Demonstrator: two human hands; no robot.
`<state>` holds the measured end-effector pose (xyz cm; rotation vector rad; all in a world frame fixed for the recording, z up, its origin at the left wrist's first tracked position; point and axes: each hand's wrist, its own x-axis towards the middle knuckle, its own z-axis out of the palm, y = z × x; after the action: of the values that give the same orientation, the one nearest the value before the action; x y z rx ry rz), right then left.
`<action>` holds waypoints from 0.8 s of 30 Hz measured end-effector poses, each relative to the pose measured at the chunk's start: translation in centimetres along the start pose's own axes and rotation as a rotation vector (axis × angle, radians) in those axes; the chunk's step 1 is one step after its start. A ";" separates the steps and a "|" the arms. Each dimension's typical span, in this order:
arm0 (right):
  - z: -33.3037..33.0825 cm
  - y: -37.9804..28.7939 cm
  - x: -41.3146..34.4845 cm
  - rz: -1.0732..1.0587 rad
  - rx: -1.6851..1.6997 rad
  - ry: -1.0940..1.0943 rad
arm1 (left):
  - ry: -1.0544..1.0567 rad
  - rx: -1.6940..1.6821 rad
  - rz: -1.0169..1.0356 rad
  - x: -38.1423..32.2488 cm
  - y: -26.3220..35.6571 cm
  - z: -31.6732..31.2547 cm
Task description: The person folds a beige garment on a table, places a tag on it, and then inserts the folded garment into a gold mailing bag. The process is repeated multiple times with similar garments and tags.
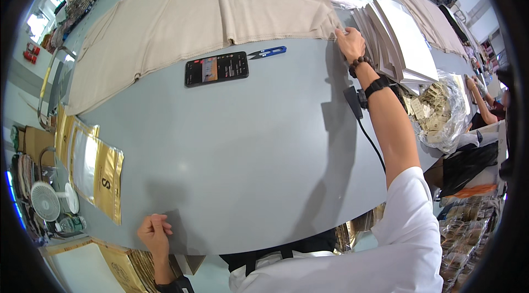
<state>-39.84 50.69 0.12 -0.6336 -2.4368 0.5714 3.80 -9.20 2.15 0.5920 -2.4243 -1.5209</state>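
My right hand reaches far forward and pinches the near right corner of a beige cloth garment spread flat on the grey table. A dark bead bracelet and a black wrist strap circle that arm. Near the table's front edge, my left hand is loosely curled with nothing visible in it. Between the cloth and me lies a smartphone with its screen lit. Blue-handled thread snips rest just right of it, close to the cloth's hem.
White card sheets are stacked right of my right hand, beside a clear bag of paper tags. Gold-edged plastic bags lie at the left edge. A black cable runs beside my right forearm. Another person's arm shows far right.
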 end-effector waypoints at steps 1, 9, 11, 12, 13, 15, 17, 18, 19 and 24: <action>0.0 -0.3 0.3 0.029 0.021 -0.070 | -0.029 0.035 0.023 0.3 0.2 0.7; -1.5 -0.3 0.7 0.158 0.356 -0.069 | 0.075 0.075 -0.046 1.2 -0.1 2.0; -1.5 -0.2 0.9 0.149 0.358 -0.048 | 0.091 0.118 -0.026 1.2 -0.1 2.2; -1.4 -0.2 1.0 0.097 0.344 -0.064 | 0.098 0.132 -0.037 1.2 -0.1 2.3; -1.4 -0.2 1.1 0.070 0.354 -0.042 | 0.103 0.139 -0.033 1.2 -0.1 2.4; -1.3 -0.5 1.2 0.087 0.340 -0.011 | 0.114 0.153 -0.029 1.2 -0.1 2.4; -1.3 -0.6 1.2 0.135 0.247 0.001 | 0.127 0.158 -0.030 0.9 -0.1 2.5; -1.3 -0.7 1.2 0.117 0.197 0.034 | 0.132 0.164 -0.022 0.9 -0.1 2.5; -1.4 -0.7 1.1 0.113 0.131 0.042 | 0.134 0.167 -0.015 0.8 -0.1 2.6; -1.8 -0.9 0.6 -0.004 0.127 -0.170 | 0.152 0.207 0.025 0.8 -0.2 2.8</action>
<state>-39.46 50.78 2.20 -0.5479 -2.5322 0.8010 2.02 -7.39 0.68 0.6871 -2.4770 -1.1772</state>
